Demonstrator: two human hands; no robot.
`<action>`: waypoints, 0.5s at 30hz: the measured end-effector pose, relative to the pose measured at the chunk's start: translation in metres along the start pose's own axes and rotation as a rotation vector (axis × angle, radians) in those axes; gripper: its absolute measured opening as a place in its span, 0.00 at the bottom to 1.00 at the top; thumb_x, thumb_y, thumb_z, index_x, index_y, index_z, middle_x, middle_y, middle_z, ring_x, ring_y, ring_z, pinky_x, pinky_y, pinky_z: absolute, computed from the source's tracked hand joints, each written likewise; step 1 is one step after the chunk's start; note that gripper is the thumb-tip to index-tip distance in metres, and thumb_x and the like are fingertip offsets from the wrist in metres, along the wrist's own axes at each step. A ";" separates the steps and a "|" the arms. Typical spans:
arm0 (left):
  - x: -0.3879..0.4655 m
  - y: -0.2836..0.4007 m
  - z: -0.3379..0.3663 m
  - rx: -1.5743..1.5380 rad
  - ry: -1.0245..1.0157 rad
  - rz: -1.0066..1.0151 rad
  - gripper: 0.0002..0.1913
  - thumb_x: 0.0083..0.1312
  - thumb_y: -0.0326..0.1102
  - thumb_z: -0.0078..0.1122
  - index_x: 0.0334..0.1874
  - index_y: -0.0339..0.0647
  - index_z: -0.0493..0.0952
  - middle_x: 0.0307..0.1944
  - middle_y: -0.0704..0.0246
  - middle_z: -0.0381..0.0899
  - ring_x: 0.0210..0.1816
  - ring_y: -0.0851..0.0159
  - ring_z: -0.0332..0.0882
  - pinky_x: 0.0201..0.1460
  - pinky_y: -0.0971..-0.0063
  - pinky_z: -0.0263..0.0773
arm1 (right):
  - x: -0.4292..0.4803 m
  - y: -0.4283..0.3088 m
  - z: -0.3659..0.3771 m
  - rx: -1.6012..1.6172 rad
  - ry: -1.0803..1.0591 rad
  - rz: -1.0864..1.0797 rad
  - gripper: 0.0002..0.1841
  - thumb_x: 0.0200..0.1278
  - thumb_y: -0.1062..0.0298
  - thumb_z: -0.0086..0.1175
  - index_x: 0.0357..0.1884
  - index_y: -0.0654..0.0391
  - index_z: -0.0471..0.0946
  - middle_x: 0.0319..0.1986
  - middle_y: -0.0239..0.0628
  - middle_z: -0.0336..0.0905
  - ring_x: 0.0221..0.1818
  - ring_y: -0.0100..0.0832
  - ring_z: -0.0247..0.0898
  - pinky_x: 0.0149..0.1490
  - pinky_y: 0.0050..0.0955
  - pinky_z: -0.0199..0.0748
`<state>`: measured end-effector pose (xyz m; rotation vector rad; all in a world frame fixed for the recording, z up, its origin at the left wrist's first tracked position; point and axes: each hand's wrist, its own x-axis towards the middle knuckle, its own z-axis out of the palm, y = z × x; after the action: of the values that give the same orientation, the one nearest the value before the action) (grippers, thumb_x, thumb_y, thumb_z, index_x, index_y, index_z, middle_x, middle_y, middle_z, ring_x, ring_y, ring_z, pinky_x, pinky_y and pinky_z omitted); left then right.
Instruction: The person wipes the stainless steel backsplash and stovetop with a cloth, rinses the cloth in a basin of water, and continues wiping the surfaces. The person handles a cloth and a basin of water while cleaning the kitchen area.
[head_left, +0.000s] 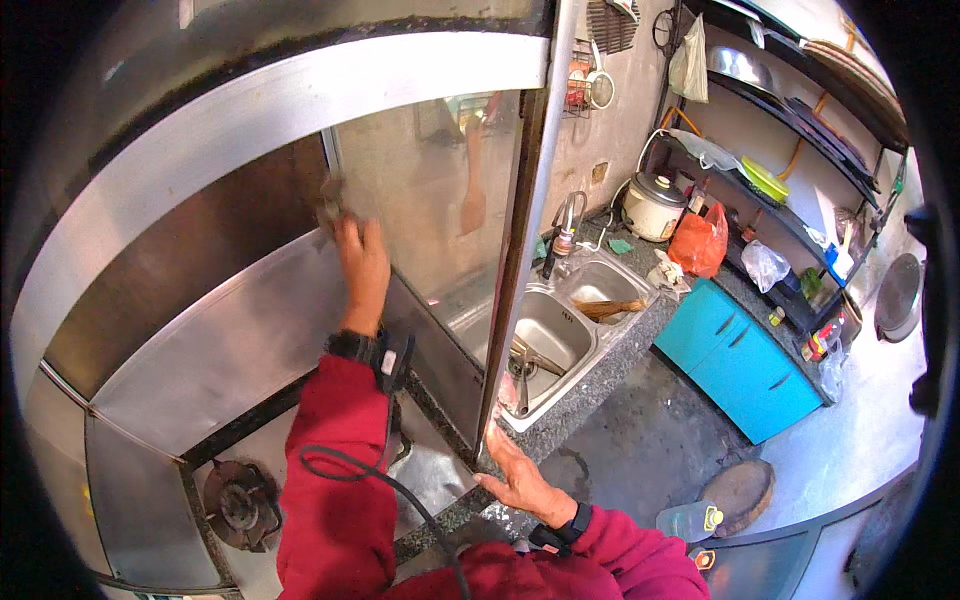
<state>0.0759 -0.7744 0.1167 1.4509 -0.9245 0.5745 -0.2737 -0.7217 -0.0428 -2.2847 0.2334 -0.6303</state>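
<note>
Raised against the metal wall panel (232, 330) behind the stove, my left hand (365, 259) grips a blurred grey-brown scrubbing pad (330, 199); its exact material is unclear. The pad is close to the corner where the panel meets a glass partition (427, 195). Lower down, my right hand (523, 474) straddles the foot of the partition's metal frame post (517, 247), thumb on one side and fingers on the other. A gas burner (241, 504) sits on the counter left of my left sleeve.
Beyond the partition is a double steel sink (555, 330) holding utensils and a brush. A rice cooker (654, 206) and a red plastic bag (701, 240) stand farther along the counter. Blue cabinets (739, 360) line the right. A plastic bottle (686, 519) stands low right. A black cable (412, 491) crosses my left sleeve.
</note>
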 end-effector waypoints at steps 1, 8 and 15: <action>-0.028 -0.014 -0.002 -0.051 -0.046 -0.221 0.16 0.68 0.34 0.50 0.52 0.28 0.70 0.51 0.48 0.70 0.53 0.43 0.67 0.59 0.59 0.62 | 0.000 0.000 0.000 0.005 0.000 -0.002 0.44 0.59 0.66 0.59 0.73 0.69 0.48 0.71 0.63 0.47 0.75 0.55 0.43 0.75 0.39 0.45; -0.232 0.068 -0.026 -0.176 -0.163 -0.260 0.22 0.64 0.27 0.51 0.61 0.27 0.68 0.69 0.41 0.55 0.71 0.39 0.53 0.72 0.55 0.51 | 0.000 -0.003 -0.002 0.046 -0.025 0.034 0.43 0.60 0.67 0.58 0.73 0.69 0.49 0.71 0.62 0.46 0.75 0.54 0.41 0.75 0.39 0.45; -0.190 0.075 -0.019 -0.170 -0.044 -0.146 0.21 0.67 0.30 0.50 0.61 0.29 0.68 0.69 0.43 0.57 0.71 0.40 0.54 0.72 0.55 0.50 | -0.003 0.001 -0.002 0.080 -0.044 0.076 0.41 0.59 0.73 0.57 0.73 0.67 0.50 0.72 0.59 0.47 0.76 0.52 0.41 0.75 0.38 0.44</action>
<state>-0.0871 -0.7120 0.0084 1.3685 -0.8726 0.3488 -0.2774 -0.7230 -0.0435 -2.1994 0.2678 -0.5397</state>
